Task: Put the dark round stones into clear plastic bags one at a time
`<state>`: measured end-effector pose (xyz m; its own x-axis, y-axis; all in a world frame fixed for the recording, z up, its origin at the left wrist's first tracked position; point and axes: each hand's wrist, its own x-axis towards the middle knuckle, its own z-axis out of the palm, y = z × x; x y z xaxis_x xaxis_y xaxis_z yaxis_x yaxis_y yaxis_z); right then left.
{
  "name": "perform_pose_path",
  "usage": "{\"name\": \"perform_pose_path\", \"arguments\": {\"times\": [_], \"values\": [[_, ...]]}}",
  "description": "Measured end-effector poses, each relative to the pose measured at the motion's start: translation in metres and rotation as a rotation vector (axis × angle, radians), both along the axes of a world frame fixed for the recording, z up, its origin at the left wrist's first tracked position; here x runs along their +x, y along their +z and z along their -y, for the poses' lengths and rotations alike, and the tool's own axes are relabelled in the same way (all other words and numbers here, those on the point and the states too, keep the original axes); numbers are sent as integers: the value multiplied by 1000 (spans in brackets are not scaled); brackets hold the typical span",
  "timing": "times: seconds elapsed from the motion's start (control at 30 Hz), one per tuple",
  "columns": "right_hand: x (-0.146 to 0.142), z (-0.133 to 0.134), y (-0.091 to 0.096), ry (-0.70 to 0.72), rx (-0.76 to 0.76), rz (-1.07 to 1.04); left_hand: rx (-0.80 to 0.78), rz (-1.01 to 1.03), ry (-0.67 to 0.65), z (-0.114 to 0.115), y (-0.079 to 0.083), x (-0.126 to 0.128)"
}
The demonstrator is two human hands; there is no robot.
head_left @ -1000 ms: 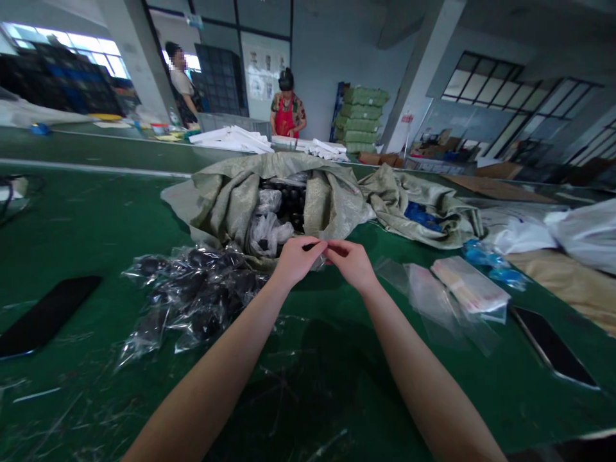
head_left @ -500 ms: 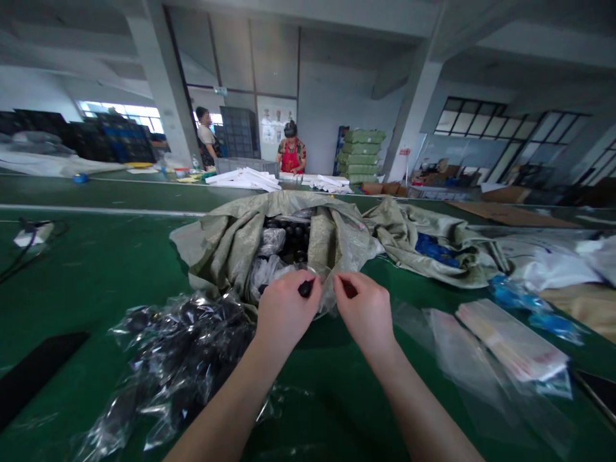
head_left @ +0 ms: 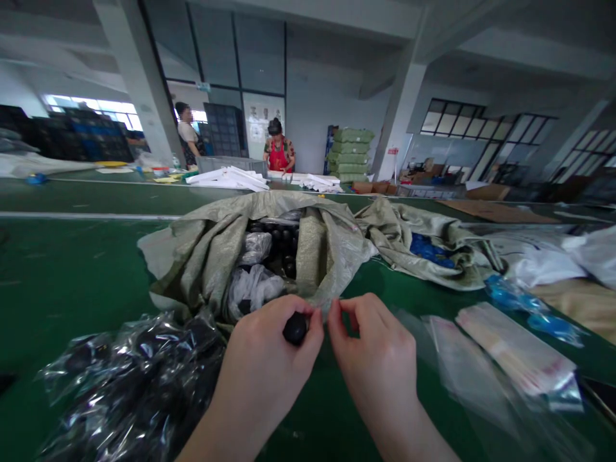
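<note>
The left hand [head_left: 272, 362] clamps a black ball [head_left: 295, 328], now more exposed, likely handier. The right hand [head_left: 378, 346] has fingers together.

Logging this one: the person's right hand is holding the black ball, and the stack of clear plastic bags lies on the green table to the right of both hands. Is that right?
Not quite: the head view shows the black ball in the left hand, not the right hand. The stack of clear plastic bags does lie on the green table to the right of both hands.
</note>
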<state>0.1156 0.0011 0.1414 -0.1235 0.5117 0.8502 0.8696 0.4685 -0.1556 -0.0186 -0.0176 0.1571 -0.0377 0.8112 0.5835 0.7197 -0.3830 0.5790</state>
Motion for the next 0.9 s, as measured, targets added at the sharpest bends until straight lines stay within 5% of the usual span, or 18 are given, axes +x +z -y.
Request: {"name": "perform_pose_path", "arguments": {"times": [0.2,0.43,0.63,0.9], "values": [[-1,-12,-8,125,-129,11,-147,86,36,-12,-6,3],[-1,-6,-5,-20,-35,58,-45,-91,255,-7,-7,0],[-6,13,6,131,56,-47,102,-48,191,11,4,-5],[0,17,13,83,134,-75,97,-60,161,24,10,-8]]}}
